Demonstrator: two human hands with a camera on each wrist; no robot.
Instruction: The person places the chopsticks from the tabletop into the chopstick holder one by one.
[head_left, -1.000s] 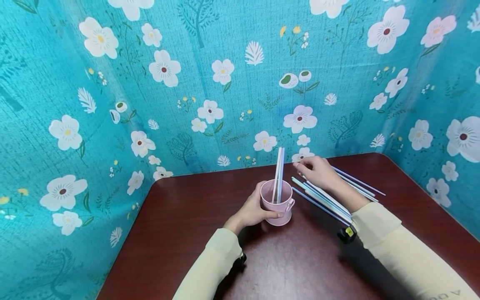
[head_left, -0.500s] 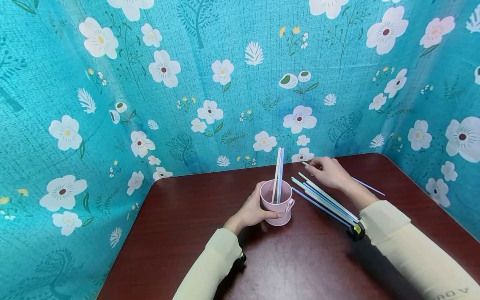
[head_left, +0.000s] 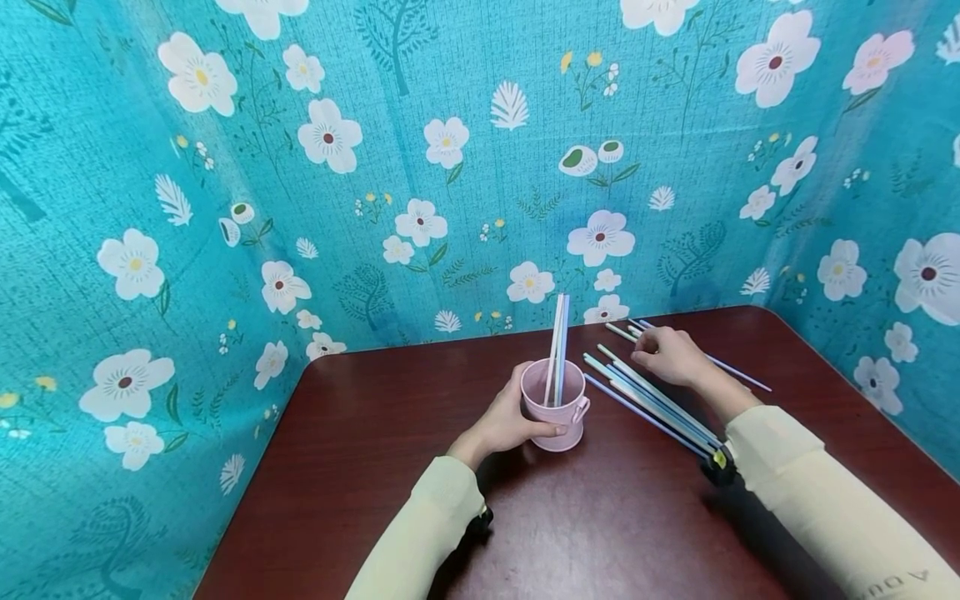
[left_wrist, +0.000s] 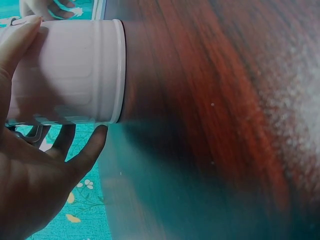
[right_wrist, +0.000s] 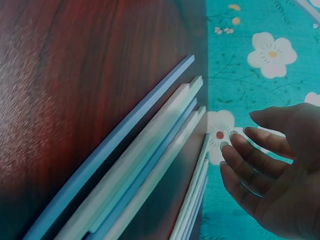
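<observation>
Bucket [head_left: 568, 425], gripped by the left hand [head_left: 501, 421], has a few sticks [head_left: 562, 342] in; most lie left on the table [head_left: 360, 467] beside the empty, loosely bent right hand [head_left: 669, 357].

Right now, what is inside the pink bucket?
White and bluish sticks stand slightly slanted in the pink bucket, tops above its rim. Its front wall hides their lower ends.

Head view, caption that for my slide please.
Left hand gripping a pink bucket of sticks, right hand near loose sticks on a dark red table.
</observation>
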